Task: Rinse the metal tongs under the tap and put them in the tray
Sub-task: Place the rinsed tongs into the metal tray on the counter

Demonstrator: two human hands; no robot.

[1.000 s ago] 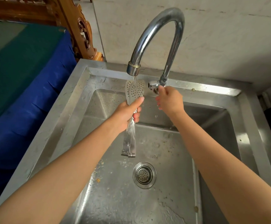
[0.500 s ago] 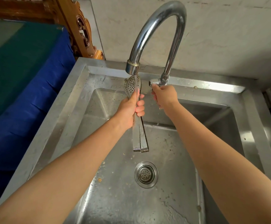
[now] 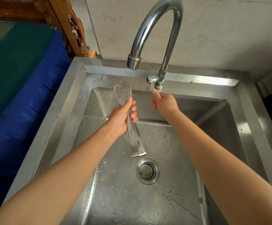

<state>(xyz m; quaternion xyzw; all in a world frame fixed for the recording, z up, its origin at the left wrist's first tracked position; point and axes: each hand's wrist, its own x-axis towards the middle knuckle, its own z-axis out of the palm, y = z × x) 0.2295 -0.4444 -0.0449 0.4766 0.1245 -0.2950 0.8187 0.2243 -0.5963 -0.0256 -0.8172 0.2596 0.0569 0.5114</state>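
Note:
My left hand [image 3: 121, 118] grips the metal tongs [image 3: 136, 140] around their middle, over the steel sink [image 3: 76, 101]. Their perforated spoon ends point up and away, below and left of the tap spout [image 3: 133, 62]; the hinged end hangs down near the drain [image 3: 147, 171]. No water runs from the curved tap [image 3: 156, 18]. My right hand [image 3: 163, 105] hovers just under the tap lever [image 3: 151, 82], thumb tip raised almost to it, holding nothing. No tray is in view.
The wet sink basin has food crumbs on its floor. A blue and green cloth [image 3: 18, 78] covers a surface at the left, with carved wooden furniture [image 3: 73, 30] behind it. A pale wall stands behind the tap.
The water has stopped. My left hand lowered the tongs away from the spout and tilted them. My right hand came off the tap lever and dropped slightly.

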